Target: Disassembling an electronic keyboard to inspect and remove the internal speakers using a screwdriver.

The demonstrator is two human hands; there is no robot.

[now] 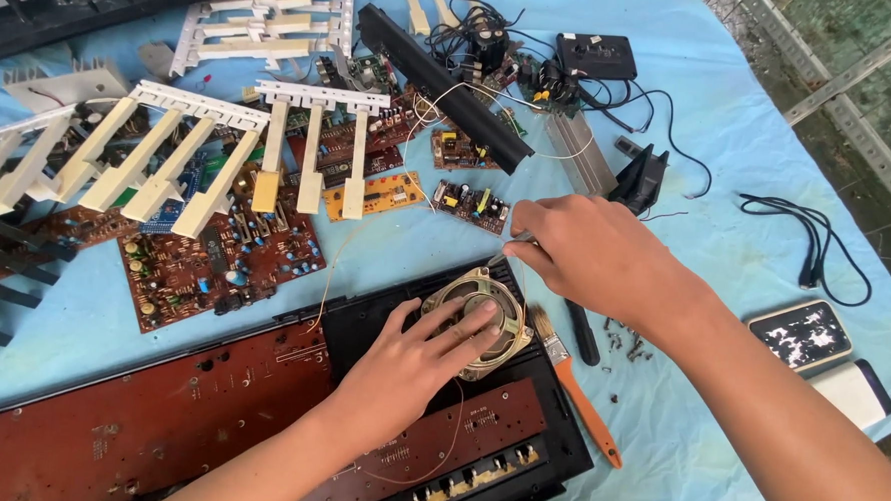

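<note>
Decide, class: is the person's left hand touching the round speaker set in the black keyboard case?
Touching. The head view shows the left hand lying flat on the round speaker, its fingers spread over the metal frame with no gap showing.

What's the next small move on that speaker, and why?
Probably keep the left hand pressing the round speaker flat in the black case while the right hand works the thin metal tool at its upper rim. The speaker sits in its corner seat, thin wires run from it to the boards, so lifting early could strain them.
</note>
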